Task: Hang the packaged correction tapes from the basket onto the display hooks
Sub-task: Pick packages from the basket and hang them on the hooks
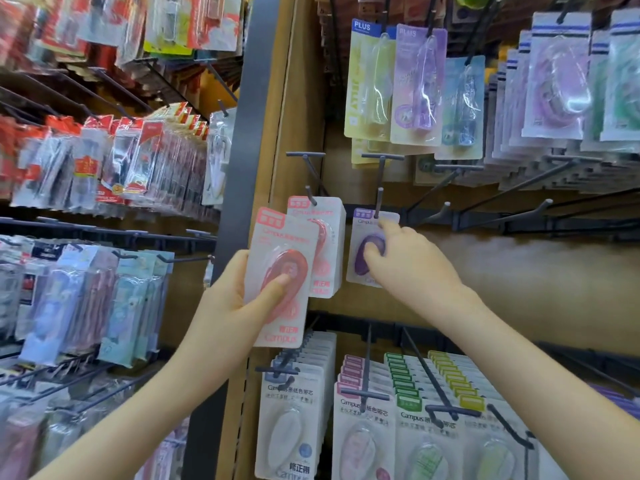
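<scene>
Red correction tape pack (277,237): it is sitting in the left hand, held up in front of the shelf and partly covering the hanging red pack.
How it is looking: a white card is showing a pink tag on top, a red egg-shaped tape under a clear bubble, and the word Campus at the bottom.
Left hand (235,303): fingers are wrapping round the card's edge, with the thumb pressing on the bubble.
Right hand (405,261): it is holding the purple pack (358,237), thumb pressing on the purple bubble, one finger reaching up by the hole.
First hook (310,197): it is carrying the hanging red pack (332,237).
Second hook (379,202): the purple pack is hanging here, just beside the hanging red pack.
Lower hooks (365,375): they are carrying rows of white Campus packs (367,427) with blue, pink, green and yellow tags.
Upper hooks (431,15): yellow, purple and blue PLUS packs (415,84) are hanging here.
Left rack (104,237): it is holding blurry red-topped packs (104,161).
</scene>
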Available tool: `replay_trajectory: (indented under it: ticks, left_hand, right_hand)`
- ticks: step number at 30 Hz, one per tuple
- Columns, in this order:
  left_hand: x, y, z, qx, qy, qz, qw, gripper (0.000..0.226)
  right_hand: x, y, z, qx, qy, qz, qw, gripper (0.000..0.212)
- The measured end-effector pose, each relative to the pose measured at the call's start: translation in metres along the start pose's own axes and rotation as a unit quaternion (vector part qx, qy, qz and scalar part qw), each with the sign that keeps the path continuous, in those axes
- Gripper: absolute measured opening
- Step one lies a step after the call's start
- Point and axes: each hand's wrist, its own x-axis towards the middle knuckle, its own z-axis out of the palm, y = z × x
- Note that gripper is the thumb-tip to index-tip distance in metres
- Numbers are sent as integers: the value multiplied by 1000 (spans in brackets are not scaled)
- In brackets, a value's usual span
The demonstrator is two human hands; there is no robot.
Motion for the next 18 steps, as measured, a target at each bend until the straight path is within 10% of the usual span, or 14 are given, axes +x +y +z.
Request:
replay_trajectory:
  ticks: [4, 9, 12, 18]
  left_hand:
    - [5, 7, 6, -67, -49, -14, 996, 39]
    - [19, 22, 13, -82, -89, 11, 993, 39]
    - [26, 16, 13, 169, 8, 108, 980, 45]
    - [45, -11, 4, 466, 115, 274, 833, 61]
  right_hand:
    - [-45, -26, -17, 308, -61, -59, 948, 42]
    - [-40, -45, -9, 397, -29, -119, 910, 50]
    - [-27, -50, -7, 415, -33, -120, 901, 51]
    - [-7, -53, 4, 412, -50, -83, 906, 60]
